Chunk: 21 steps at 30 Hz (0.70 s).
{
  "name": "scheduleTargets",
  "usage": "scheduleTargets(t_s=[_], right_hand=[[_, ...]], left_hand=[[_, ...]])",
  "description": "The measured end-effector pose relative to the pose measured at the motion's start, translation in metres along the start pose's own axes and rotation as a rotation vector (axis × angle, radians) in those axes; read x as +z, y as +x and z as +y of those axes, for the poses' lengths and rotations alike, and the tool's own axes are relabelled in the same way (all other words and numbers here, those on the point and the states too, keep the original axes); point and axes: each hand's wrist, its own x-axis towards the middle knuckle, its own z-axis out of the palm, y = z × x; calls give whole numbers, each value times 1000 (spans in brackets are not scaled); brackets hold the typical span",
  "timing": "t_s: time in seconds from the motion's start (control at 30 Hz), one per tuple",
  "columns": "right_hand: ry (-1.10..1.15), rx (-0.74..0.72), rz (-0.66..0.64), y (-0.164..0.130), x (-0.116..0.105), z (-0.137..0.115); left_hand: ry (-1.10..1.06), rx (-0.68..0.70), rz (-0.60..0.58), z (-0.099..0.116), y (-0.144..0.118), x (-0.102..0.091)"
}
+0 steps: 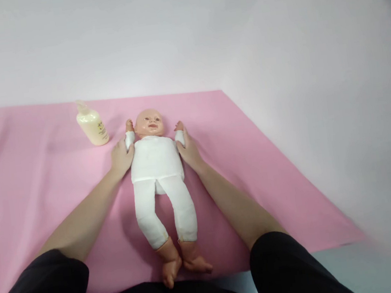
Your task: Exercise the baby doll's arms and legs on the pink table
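Note:
A baby doll (156, 158) in white cloth lies on its back, its head away from me and its bare feet towards me. My left hand (121, 156) is wrapped round the doll's arm on the left side, thumb in front. On the other side, my right hand (189, 151) grips the other arm in the same way. Both doll arms are bent up beside its head, with the small hands showing above my fingers. Part of each forearm of the doll is hidden by my hands.
A pump bottle (94, 126) of pale yellow liquid stands left of the doll's head. The pink sheet (50, 183) covers the table, whose right edge slants down towards me. White walls (153, 33) rise behind and to the right.

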Motion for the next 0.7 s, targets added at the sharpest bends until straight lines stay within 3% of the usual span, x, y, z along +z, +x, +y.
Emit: scheduleTargets(t_s=[0.17, 0.43, 0.7], right_hand=[[50, -27, 6, -1, -1, -7], [134, -141, 147, -6, 0, -20], [123, -205, 176, -10, -2, -24]], left_hand=[[-63, 19, 25, 0, 0, -1], [-257, 171, 159, 16, -6, -5], [-231, 176, 129, 18, -11, -4]])
